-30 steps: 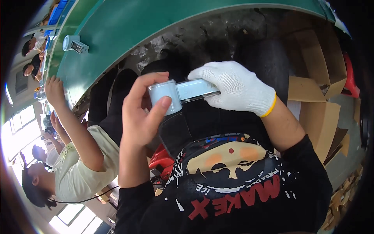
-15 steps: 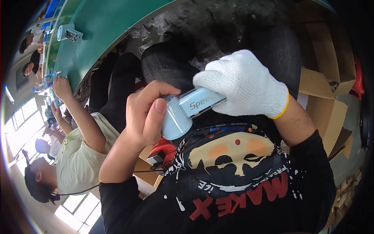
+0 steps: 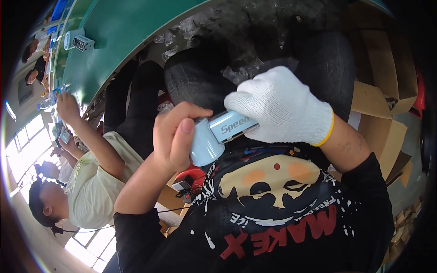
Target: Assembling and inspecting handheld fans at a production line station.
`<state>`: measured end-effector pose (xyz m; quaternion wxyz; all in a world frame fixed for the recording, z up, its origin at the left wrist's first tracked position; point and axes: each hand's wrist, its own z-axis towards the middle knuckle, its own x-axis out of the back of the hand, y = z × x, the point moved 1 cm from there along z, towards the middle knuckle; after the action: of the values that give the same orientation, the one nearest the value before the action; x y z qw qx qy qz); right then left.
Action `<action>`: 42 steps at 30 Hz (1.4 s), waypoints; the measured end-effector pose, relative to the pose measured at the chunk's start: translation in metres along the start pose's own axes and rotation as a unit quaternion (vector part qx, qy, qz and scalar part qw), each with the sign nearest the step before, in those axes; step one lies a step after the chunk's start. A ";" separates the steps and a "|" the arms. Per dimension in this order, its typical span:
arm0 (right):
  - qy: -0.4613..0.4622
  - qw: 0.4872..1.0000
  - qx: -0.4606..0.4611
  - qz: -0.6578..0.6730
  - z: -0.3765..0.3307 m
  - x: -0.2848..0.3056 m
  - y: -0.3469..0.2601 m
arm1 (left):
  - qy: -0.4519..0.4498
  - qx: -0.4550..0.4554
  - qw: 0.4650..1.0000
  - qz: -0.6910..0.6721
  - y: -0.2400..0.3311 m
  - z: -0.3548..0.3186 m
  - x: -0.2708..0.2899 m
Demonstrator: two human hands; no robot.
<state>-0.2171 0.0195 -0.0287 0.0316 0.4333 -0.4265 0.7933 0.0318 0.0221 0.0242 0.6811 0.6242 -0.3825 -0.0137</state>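
I hold a light-blue plastic handheld device [image 3: 207, 145] in front of my chest. It has a round cylindrical head and a flat, straight handle with dark lettering. My bare left hand [image 3: 177, 134] is wrapped round the head, its thumb along the near side and index finger reaching over the top. My right hand [image 3: 282, 107], in a white knitted glove with a yellow cuff, is closed round the far end of the handle and hides it. A dark gap runs along the handle's lower edge.
A similar light-blue device [image 3: 79, 40], its inner parts exposed, lies on the green table [image 3: 123, 22]. At left a co-worker in a pale shirt [image 3: 98, 182] handles small parts. Open cardboard boxes [image 3: 375, 132] stand at right. Clear plastic bags [image 3: 182, 32] lie beyond my knees.
My gloved right hand has slid slightly toward the handle's end and lower, uncovering more lettering. The left hand keeps its hold. The co-worker's hands have moved apart, one holding a light-blue piece.
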 end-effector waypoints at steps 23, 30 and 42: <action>-0.180 0.915 -0.276 0.235 0.025 -0.046 0.101 | 0.386 0.144 0.897 -0.161 -0.041 0.396 0.187; -0.146 0.910 -0.325 0.214 0.010 -0.031 0.110 | 0.343 -0.028 0.937 -0.062 0.018 0.397 0.115; -0.129 0.920 -0.321 0.183 0.010 -0.033 0.098 | 0.120 -0.150 0.976 0.101 0.061 0.359 0.077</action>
<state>-0.2308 -0.0394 -0.1138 -0.0318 0.4131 -0.7307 0.5426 -0.1349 -0.3041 0.0896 0.8057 0.4706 -0.3523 0.0730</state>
